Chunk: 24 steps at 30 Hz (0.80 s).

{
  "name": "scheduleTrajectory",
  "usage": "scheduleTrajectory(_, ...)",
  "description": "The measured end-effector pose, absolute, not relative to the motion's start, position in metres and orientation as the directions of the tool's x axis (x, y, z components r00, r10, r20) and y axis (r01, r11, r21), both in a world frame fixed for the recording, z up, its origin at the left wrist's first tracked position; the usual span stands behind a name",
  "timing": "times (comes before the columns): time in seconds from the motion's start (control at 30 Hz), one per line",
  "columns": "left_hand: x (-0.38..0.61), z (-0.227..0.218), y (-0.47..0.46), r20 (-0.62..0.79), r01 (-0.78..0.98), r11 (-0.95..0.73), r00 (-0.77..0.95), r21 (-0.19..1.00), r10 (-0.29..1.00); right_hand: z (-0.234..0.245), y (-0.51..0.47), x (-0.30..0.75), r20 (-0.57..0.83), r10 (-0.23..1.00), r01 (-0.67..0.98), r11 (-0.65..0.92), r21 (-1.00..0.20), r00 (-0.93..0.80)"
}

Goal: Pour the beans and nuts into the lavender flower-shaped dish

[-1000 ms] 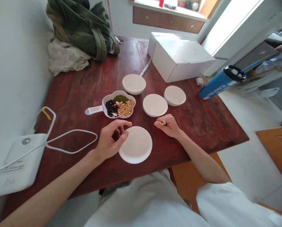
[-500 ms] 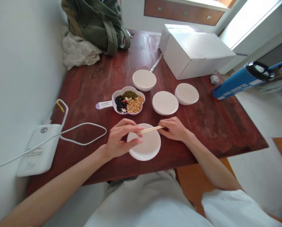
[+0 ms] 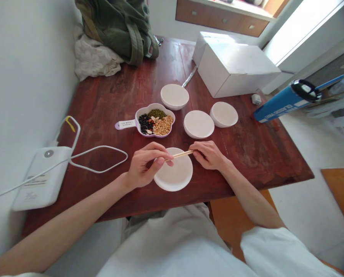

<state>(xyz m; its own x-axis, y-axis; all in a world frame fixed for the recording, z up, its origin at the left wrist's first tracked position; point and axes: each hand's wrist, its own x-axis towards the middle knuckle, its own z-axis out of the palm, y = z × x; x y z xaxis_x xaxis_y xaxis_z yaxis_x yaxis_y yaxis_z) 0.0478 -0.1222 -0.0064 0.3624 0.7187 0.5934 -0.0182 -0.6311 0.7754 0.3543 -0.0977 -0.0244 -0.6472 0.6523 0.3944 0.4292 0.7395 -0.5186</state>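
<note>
A pair of wooden chopsticks (image 3: 183,154) stretches between my hands above a white plate (image 3: 174,181). My left hand (image 3: 147,163) pinches one end between thumb and fingers. The other end is in my closed right hand (image 3: 208,154), at the plate's upper right edge. Just beyond sits a flower-shaped dish (image 3: 137,121) with a purple rim and labelled handle, holding black beans, green mung beans, yellow soybeans and some pale and red pieces. Three white bowls stand farther off: a near one (image 3: 198,125), a right one (image 3: 224,114) and a back one (image 3: 174,97).
A white power bank (image 3: 43,179) with a looping cable (image 3: 102,171) lies at the left by the wall. At the back are a green bag (image 3: 114,30), a pale cloth (image 3: 95,59) and a white box (image 3: 235,65). A blue bottle (image 3: 284,102) and small white charger (image 3: 256,99) are right.
My left thumb has closed up against the fingers on the chopsticks' left end, where it was apart before. My right hand keeps its hold. The whole view has shifted slightly.
</note>
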Motion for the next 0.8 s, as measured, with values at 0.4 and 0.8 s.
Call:
scheduleTrajectory(0.4,0.049,-0.011,-0.125,0.509,-0.006,-0.537,0.328,0.843,0.796,-0.027,-0.097,0.356,0.453,0.661,0.413,0.739,-0.532,-0.598)
scheduleTrajectory(0.8,0.058,-0.018,-0.132,0.422,-0.096,-0.412,0.157,0.906,0.893,-0.025,-0.097,0.353,0.5,0.642,0.415,0.763,-0.496,-0.581)
